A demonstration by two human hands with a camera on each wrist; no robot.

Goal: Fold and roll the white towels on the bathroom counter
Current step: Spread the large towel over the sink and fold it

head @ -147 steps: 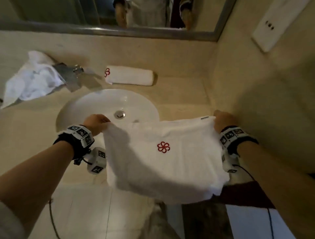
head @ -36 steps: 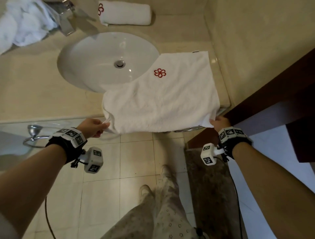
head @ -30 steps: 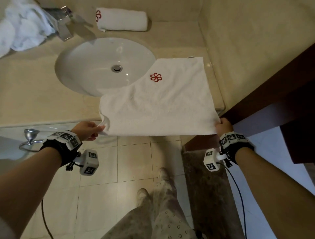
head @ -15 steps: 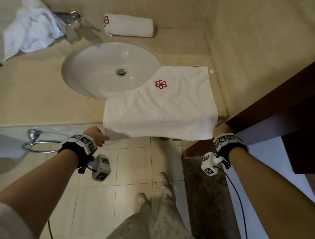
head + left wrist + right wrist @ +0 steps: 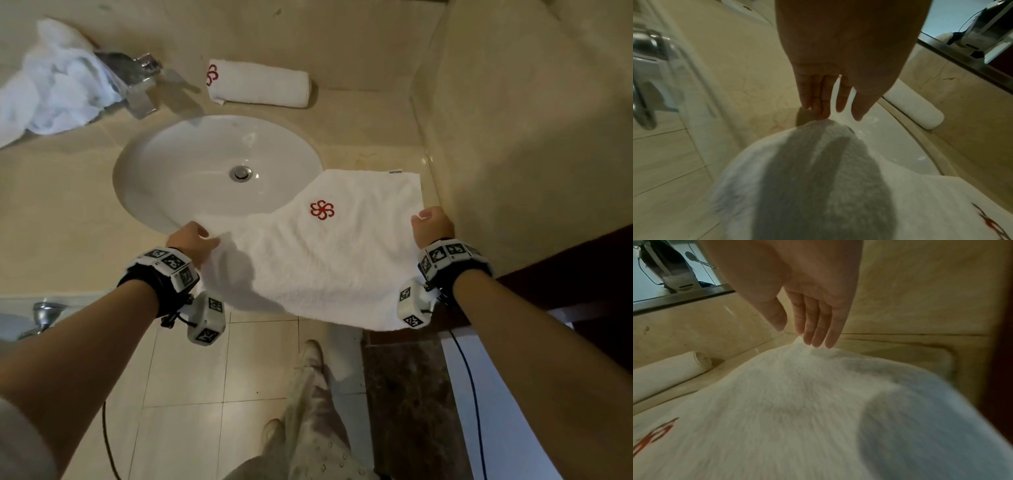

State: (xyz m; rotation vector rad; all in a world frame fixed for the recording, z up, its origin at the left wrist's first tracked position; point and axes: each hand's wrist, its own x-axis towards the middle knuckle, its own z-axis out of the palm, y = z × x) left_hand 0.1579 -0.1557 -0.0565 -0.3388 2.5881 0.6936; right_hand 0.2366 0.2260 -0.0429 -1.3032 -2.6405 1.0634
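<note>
- Towel [image 5: 318, 267] position is the first worry: it lies on the right end of the counter [image 5: 61, 212], its left part sags over the rim of the sink [image 5: 154, 192], and its near edge hangs past the counter front
- Left hand [image 5: 191, 240] pinches the near-left corner and right hand [image 5: 432, 224] pinches the near-right corner. The hands are well apart, and in both wrist views the cloth rises to a peak at the fingertips
- That fingertip hold looks thin, so a corner could slip free mid-fold and drop towards the floor
- With no support over the basin, the left side may sink in as the fold is laid, leaving a crooked crease or picking up damp
- If one hand travels further than the other, the edges will not meet and the later roll would likely come out cone-shaped
- Red logo [image 5: 322, 209] sits near the far edge, so a fold laid too far would bury it, unlike the rolled towel [image 5: 260, 84] at the far wall, where it shows
- Right hand works just beside the side wall [image 5: 513, 137], which could cramp that corner
- Crumpled towel [image 5: 58, 89] by the tap [image 5: 137, 85], far left, is not yet folded
</note>
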